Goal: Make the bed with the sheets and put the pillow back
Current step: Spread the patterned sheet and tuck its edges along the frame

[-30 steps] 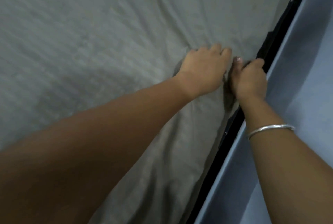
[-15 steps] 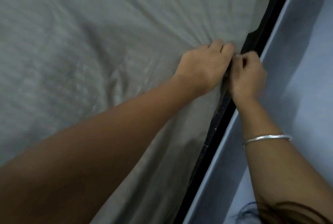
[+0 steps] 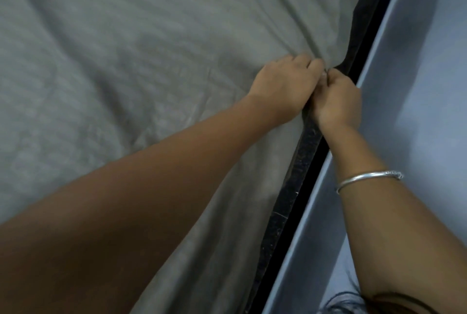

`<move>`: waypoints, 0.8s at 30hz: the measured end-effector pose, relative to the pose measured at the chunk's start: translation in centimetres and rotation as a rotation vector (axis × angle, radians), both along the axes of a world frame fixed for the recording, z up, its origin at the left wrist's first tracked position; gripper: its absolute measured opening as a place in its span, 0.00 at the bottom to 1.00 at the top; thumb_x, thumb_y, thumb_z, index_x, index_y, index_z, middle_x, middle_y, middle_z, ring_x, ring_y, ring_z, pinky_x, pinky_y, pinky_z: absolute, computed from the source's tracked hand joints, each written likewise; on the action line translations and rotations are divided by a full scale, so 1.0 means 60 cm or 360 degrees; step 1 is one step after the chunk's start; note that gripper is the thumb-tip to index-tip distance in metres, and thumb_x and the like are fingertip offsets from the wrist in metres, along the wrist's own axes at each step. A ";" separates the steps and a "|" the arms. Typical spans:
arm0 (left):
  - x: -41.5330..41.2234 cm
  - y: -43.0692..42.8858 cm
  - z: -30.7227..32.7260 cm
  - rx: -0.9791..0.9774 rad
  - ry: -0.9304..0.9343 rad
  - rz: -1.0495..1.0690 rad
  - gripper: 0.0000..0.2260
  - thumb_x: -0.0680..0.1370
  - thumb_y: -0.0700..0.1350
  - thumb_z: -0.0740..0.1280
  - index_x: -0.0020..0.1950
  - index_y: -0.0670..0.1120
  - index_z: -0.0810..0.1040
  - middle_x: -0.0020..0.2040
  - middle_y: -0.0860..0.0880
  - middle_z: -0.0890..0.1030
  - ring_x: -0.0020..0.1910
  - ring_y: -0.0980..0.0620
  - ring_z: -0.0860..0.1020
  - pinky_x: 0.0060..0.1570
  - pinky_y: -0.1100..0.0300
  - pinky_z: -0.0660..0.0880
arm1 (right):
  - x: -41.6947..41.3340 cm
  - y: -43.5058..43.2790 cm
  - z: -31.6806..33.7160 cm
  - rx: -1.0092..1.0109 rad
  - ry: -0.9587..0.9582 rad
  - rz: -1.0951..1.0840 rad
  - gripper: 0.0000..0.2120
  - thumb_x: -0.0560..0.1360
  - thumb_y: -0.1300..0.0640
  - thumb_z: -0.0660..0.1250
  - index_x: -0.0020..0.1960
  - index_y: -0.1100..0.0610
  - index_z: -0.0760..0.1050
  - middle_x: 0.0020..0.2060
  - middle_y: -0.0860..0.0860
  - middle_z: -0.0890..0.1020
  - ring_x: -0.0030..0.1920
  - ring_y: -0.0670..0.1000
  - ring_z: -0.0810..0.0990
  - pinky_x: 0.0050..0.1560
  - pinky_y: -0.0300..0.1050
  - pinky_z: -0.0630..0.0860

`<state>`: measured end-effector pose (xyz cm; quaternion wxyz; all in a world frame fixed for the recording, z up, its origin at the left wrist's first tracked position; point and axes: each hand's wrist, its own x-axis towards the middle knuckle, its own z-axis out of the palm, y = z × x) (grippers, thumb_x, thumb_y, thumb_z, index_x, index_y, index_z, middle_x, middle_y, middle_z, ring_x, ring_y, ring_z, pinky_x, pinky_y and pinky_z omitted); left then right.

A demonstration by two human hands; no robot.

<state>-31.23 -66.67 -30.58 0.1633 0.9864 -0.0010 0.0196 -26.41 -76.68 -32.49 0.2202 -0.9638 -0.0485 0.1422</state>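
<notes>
Holds the grey sheet (image 3: pixel 151 60), soft, light and limp, spread wide, in left hand (image 3: pixel 285 88) and right hand (image 3: pixel 337 103), both curled tight on a bunched fold at its right edge beside the dark bed frame (image 3: pixel 298 162), probably the hem, best pinched there.

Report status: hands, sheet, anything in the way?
Hands: left hand and right hand grip the sheet edge by the black frame. Sheet wrinkled toward the grip. In the way: wall tight beside frame.
</notes>
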 end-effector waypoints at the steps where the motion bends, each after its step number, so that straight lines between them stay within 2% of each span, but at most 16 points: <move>1: 0.003 0.005 0.001 0.0042 0.0080 0.0028 0.14 0.79 0.44 0.52 0.55 0.39 0.74 0.53 0.39 0.76 0.50 0.38 0.76 0.42 0.47 0.70 | 0.002 0.002 0.005 0.0008 0.0010 -0.0017 0.16 0.81 0.48 0.52 0.48 0.57 0.72 0.53 0.62 0.79 0.54 0.63 0.75 0.42 0.44 0.62; 3: 0.008 0.024 0.006 0.0061 0.0186 0.0148 0.11 0.80 0.43 0.57 0.61 0.41 0.70 0.60 0.40 0.72 0.57 0.40 0.72 0.51 0.49 0.68 | 0.005 0.007 0.017 0.0078 0.0023 -0.0045 0.17 0.81 0.47 0.54 0.55 0.59 0.72 0.54 0.61 0.79 0.56 0.61 0.75 0.44 0.44 0.62; 5: 0.010 0.042 0.012 0.0049 0.0240 0.0211 0.13 0.79 0.45 0.61 0.62 0.41 0.69 0.62 0.40 0.70 0.59 0.39 0.71 0.55 0.49 0.67 | 0.009 0.010 0.028 0.0132 0.0017 -0.0041 0.18 0.80 0.46 0.56 0.57 0.60 0.70 0.56 0.60 0.78 0.57 0.61 0.75 0.46 0.45 0.65; 7: 0.015 0.054 0.014 0.0045 0.0298 0.0170 0.18 0.78 0.47 0.63 0.64 0.41 0.67 0.63 0.40 0.69 0.60 0.39 0.70 0.57 0.48 0.68 | 0.019 0.014 0.039 0.0157 -0.0009 -0.0027 0.19 0.79 0.45 0.57 0.58 0.60 0.69 0.56 0.59 0.78 0.57 0.60 0.75 0.48 0.46 0.67; 10: 0.018 0.072 0.019 -0.0135 0.0454 0.0161 0.27 0.76 0.49 0.66 0.72 0.43 0.62 0.65 0.41 0.69 0.63 0.39 0.70 0.60 0.48 0.70 | 0.038 0.023 0.047 0.0178 -0.0064 0.0012 0.19 0.79 0.46 0.58 0.60 0.60 0.69 0.58 0.60 0.77 0.57 0.61 0.75 0.48 0.45 0.67; 12: 0.028 0.074 0.025 -0.0203 0.0531 0.0189 0.30 0.77 0.50 0.65 0.74 0.42 0.58 0.68 0.40 0.68 0.65 0.39 0.69 0.63 0.50 0.68 | 0.060 0.029 0.050 0.0199 -0.0093 0.0030 0.19 0.79 0.47 0.58 0.61 0.61 0.69 0.59 0.60 0.77 0.59 0.61 0.74 0.52 0.47 0.68; 15: 0.062 0.085 0.020 -0.0170 0.0529 0.0230 0.25 0.77 0.51 0.64 0.71 0.43 0.64 0.65 0.40 0.70 0.64 0.40 0.70 0.60 0.50 0.68 | 0.102 0.054 0.032 0.0190 -0.0166 -0.0030 0.21 0.80 0.48 0.56 0.65 0.62 0.68 0.61 0.61 0.76 0.62 0.61 0.73 0.56 0.48 0.67; 19: 0.127 0.096 0.014 -0.0019 0.0255 0.0340 0.19 0.78 0.52 0.61 0.66 0.45 0.67 0.63 0.42 0.71 0.61 0.39 0.72 0.56 0.49 0.71 | 0.164 0.092 0.003 0.0235 -0.0168 -0.0098 0.22 0.81 0.46 0.54 0.65 0.61 0.68 0.60 0.60 0.77 0.61 0.61 0.74 0.54 0.48 0.67; 22: 0.195 0.094 0.016 -0.0004 0.0294 0.0435 0.21 0.79 0.53 0.60 0.69 0.47 0.64 0.63 0.43 0.71 0.59 0.39 0.74 0.49 0.48 0.71 | 0.207 0.086 -0.002 0.0268 -0.0158 -0.0077 0.22 0.80 0.43 0.55 0.62 0.60 0.68 0.56 0.58 0.80 0.57 0.60 0.76 0.49 0.47 0.68; 24: 0.239 0.093 0.015 0.0089 0.0359 0.0462 0.17 0.80 0.51 0.59 0.67 0.47 0.65 0.61 0.43 0.73 0.56 0.39 0.76 0.41 0.50 0.68 | 0.234 0.087 -0.001 0.0334 -0.0122 -0.0046 0.21 0.79 0.42 0.56 0.58 0.60 0.68 0.53 0.58 0.80 0.54 0.60 0.77 0.43 0.47 0.65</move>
